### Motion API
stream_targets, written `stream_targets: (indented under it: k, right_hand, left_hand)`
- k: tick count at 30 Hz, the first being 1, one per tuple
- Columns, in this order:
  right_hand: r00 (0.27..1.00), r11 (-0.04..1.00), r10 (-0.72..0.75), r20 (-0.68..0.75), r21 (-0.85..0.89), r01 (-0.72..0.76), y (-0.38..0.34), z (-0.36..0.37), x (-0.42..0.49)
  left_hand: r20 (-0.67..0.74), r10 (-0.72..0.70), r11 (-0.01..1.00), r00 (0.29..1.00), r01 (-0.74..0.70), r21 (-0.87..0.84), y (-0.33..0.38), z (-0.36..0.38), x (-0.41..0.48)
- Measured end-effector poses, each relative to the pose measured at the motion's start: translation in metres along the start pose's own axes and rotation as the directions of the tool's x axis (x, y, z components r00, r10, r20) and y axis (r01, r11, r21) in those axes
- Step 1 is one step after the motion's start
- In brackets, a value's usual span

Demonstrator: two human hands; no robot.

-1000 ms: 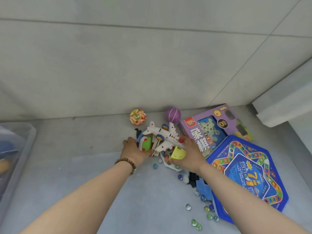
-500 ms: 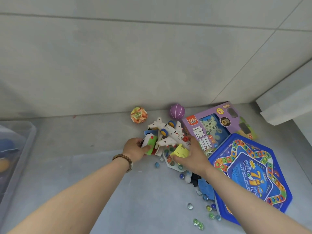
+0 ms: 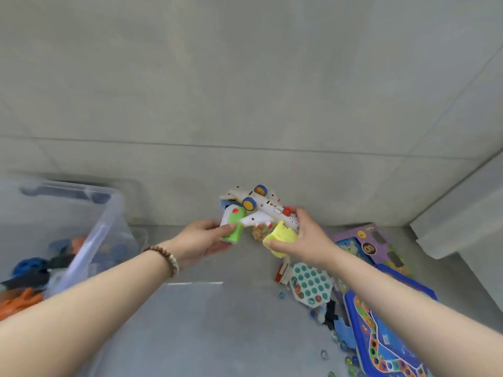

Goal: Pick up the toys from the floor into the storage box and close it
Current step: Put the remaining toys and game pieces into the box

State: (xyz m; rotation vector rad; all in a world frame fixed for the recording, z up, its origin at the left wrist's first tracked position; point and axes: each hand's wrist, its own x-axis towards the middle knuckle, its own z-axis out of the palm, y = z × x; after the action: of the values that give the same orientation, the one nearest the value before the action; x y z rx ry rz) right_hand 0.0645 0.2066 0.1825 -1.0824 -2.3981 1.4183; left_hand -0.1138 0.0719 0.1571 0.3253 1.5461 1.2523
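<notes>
1. Grips. The left grip is grasping a green toy, with the thumb laid along its near face and the fingers curled behind it. A bead bracelet is worn on that wrist. The right grip is clenched round a yellow toy, pinned by the thumb, while the fingers are hooked over the body of a white plane. Both grips are raised side by side. The three toys are bunched between them and touch one another. They are held off the floor, level with the foot of the wall.

2. Storage box. A clear box is set on the floor at the left, well apart from the held toys. Blue, orange and dark items are seen inside it through the near wall. They are too blurred to be identified.

3. Toys on the floor. A hexagonal peg board with teal holes is found just below the right wrist. A blue game board lies to its right, partly under the right forearm. A purple carton lies beyond that, nearer the wall. Glass marbles are scattered beside the near edge of the blue board. Small dark and blue pieces are noted between the peg board and the blue board.
</notes>
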Motion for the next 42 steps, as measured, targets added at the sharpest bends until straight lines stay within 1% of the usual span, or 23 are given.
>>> stream_targets:
  k: [3,6,10,14,16,19,21,23,25,27,30,33,35,38,42]
  right_hand:
    - [0.995,0.996,-0.074,0.070,0.053,0.071,-0.071,0.027,-0.002]
    - [0.981,0.990,-0.125,0.150,0.084,0.113,-0.132,0.076,-0.004]
    - [0.947,0.989,-0.143,0.286,0.071,0.128,-0.185,0.166,-0.009]
    - [0.904,0.996,-0.084,0.419,0.020,0.083,-0.205,0.249,-0.011]
    - [0.886,0.998,-0.049,0.461,-0.001,0.056,-0.207,0.280,-0.012]
    - [0.887,0.996,-0.042,0.460,-0.050,0.073,-0.202,0.308,-0.009]
    - [0.898,0.995,-0.057,0.437,-0.045,0.086,-0.199,0.312,-0.007]
    - [0.901,0.996,-0.073,0.428,-0.008,0.085,-0.198,0.305,-0.004]
    - [0.900,0.991,-0.105,0.424,-0.036,0.132,-0.195,0.288,0.000]
    - [0.914,0.989,-0.113,0.389,-0.042,0.141,-0.189,0.265,0.004]
    - [0.942,0.995,-0.067,0.328,-0.053,0.089,-0.175,0.217,0.008]
    - [0.961,0.997,0.017,0.276,-0.080,0.005,-0.150,0.160,0.011]
    - [0.971,0.995,0.077,0.226,-0.083,-0.060,-0.127,0.120,0.012]
    - [0.978,0.984,0.167,0.124,-0.075,-0.159,-0.085,0.063,0.013]
    - [0.964,0.963,0.263,0.033,-0.073,-0.260,-0.017,0.001,0.013]
  left_hand:
    - [-0.045,0.066,0.998,0.997,-0.066,-0.002,0.026,-0.050,-0.058]
    - [-0.102,0.105,0.994,0.989,-0.104,0.020,0.035,-0.106,-0.116]
    - [-0.224,0.080,0.997,0.971,-0.081,0.002,0.017,-0.181,-0.174]
    - [-0.327,-0.016,0.999,0.945,0.004,-0.037,-0.023,-0.239,-0.204]
    - [-0.359,-0.055,0.997,0.932,0.032,-0.068,-0.042,-0.258,-0.209]
    - [-0.386,-0.094,0.993,0.917,0.059,-0.102,-0.063,-0.279,-0.208]
    - [-0.394,-0.114,0.992,0.912,0.084,-0.091,-0.071,-0.288,-0.208]
    - [-0.410,-0.108,0.994,0.906,0.094,-0.055,-0.071,-0.293,-0.209]
    - [-0.422,-0.084,0.995,0.903,0.097,0.010,-0.064,-0.293,-0.210]
    - [-0.400,-0.046,0.995,0.915,0.077,0.063,-0.050,-0.285,-0.209]
    - [-0.347,0.052,0.988,0.936,0.002,0.155,-0.022,-0.256,-0.200]
    - [-0.271,0.158,0.964,0.949,-0.089,0.252,0.006,-0.211,-0.178]
    - [-0.212,0.195,0.948,0.958,-0.128,0.293,0.021,-0.176,-0.158]
    - [-0.127,0.182,0.934,0.975,-0.131,0.333,0.030,-0.121,-0.119]
    - [-0.066,0.087,0.930,0.994,-0.057,0.362,0.015,-0.056,-0.057]
